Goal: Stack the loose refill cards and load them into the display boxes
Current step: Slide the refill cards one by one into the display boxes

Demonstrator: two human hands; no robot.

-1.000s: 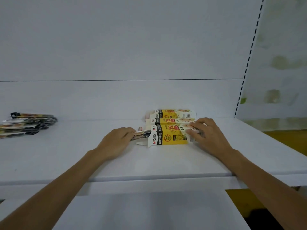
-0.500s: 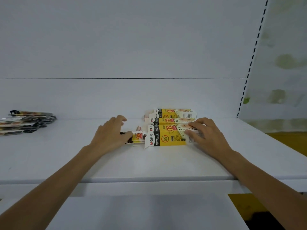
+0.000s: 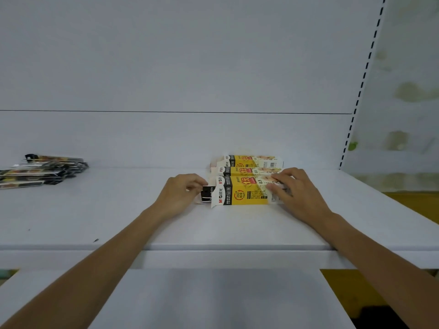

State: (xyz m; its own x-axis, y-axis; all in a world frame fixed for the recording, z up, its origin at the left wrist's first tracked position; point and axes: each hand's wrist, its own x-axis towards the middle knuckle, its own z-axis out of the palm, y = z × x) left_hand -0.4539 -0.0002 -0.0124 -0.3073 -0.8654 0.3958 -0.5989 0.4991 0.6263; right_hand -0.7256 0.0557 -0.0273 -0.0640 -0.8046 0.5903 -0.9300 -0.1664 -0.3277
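On the white shelf (image 3: 118, 210), my left hand (image 3: 183, 193) pinches a batch of refill cards (image 3: 206, 193) part-way into the front display box (image 3: 247, 191), which my right hand (image 3: 299, 193) presses flat-fingered at its far end. I judge loading unfinished: a loose pile (image 3: 40, 172) lies well apart at far left.

The person's left hand (image 3: 180, 194) and right hand (image 3: 297, 193) are bare, with slender fingers (image 3: 283, 174). Both forearms (image 3: 114, 245) are long, slim and bare along their whole visible length.
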